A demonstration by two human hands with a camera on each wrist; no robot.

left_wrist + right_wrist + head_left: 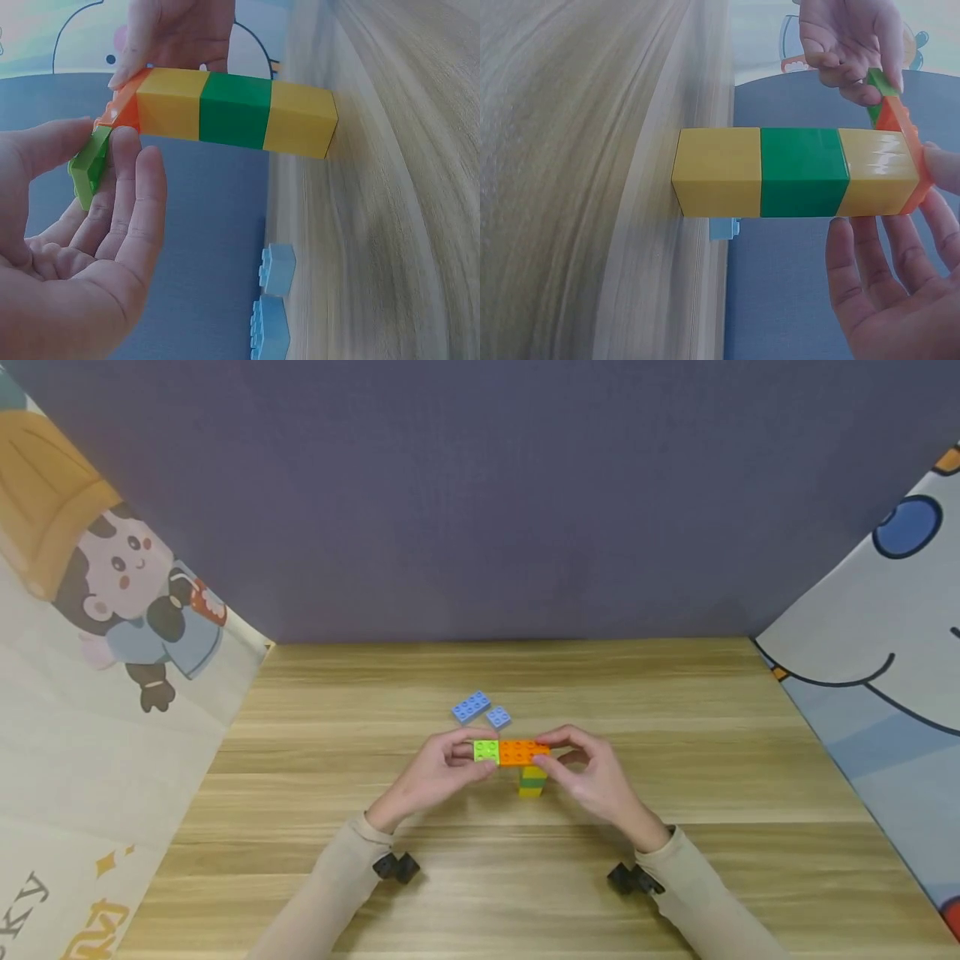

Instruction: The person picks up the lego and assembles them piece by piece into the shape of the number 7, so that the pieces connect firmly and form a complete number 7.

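My left hand pinches a lime green brick between thumb and fingers. The lime brick sits end to end with a longer orange brick, which my right hand holds at its other end. Below the orange brick is an upright tower of a yellow brick, a green brick and a lower yellow brick, standing on the table. The lime brick juts out sideways past the tower with nothing beneath it. In the right wrist view the orange brick touches the tower's top.
Beyond my hands on the wooden table lie two light blue bricks, a longer one and a smaller one. A dark blue-grey panel closes off the back. Printed cartoon panels stand at the left and right sides.
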